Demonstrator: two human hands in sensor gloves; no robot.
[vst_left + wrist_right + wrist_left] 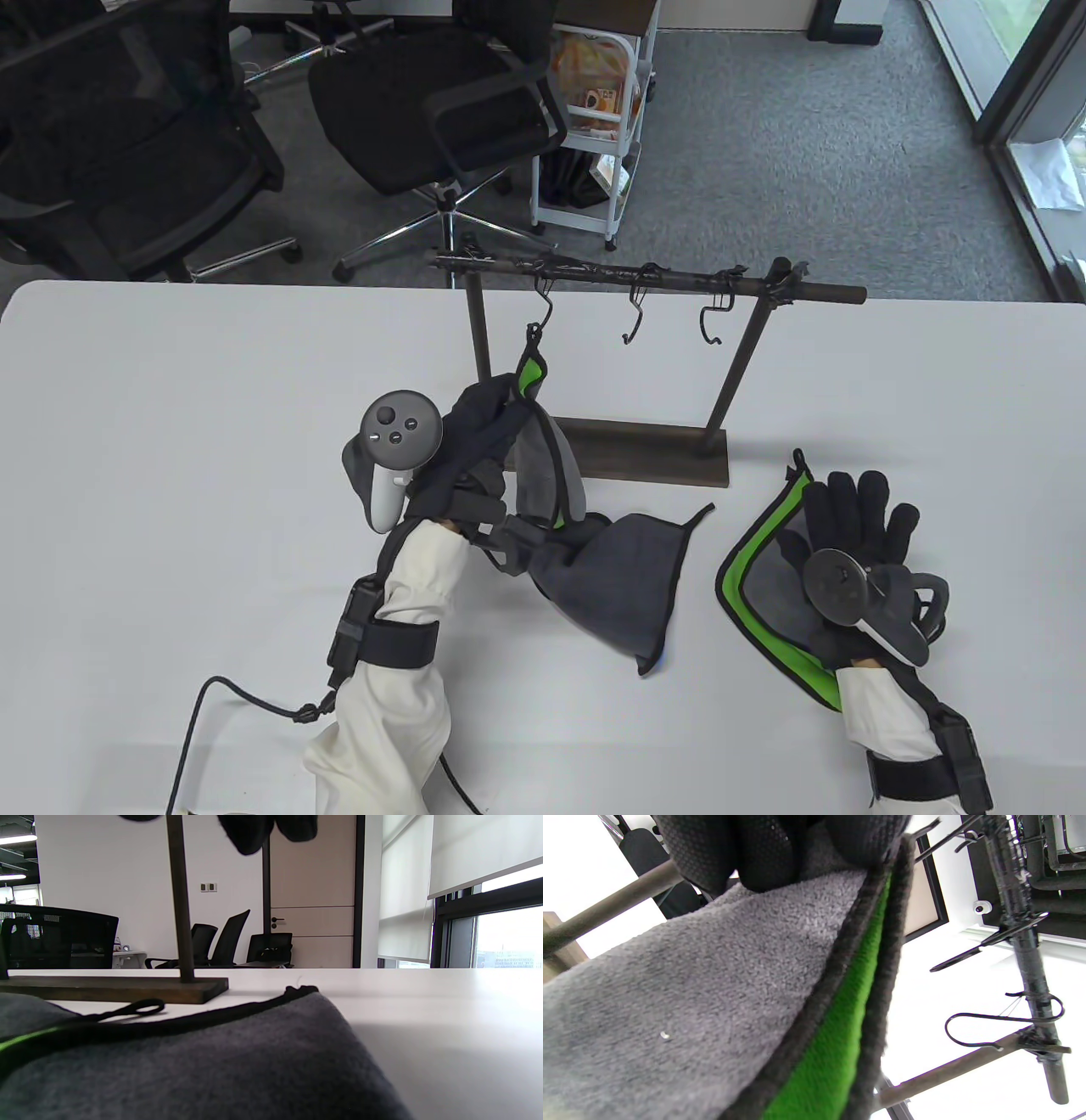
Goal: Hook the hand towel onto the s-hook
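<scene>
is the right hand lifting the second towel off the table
No, the right hand rests flat, fingers spread, on the second towel, which lies on the table.

Bright daylight, blown-out window glare

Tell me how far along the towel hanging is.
Nearly done for the first towel: its loop appears to sit on the leftmost hook of the rack, though the left hand grips the towel just below it. In hand: letting go. Left: the second towel lies flat on the table under the right hand, and two hooks hang bare.
</scene>
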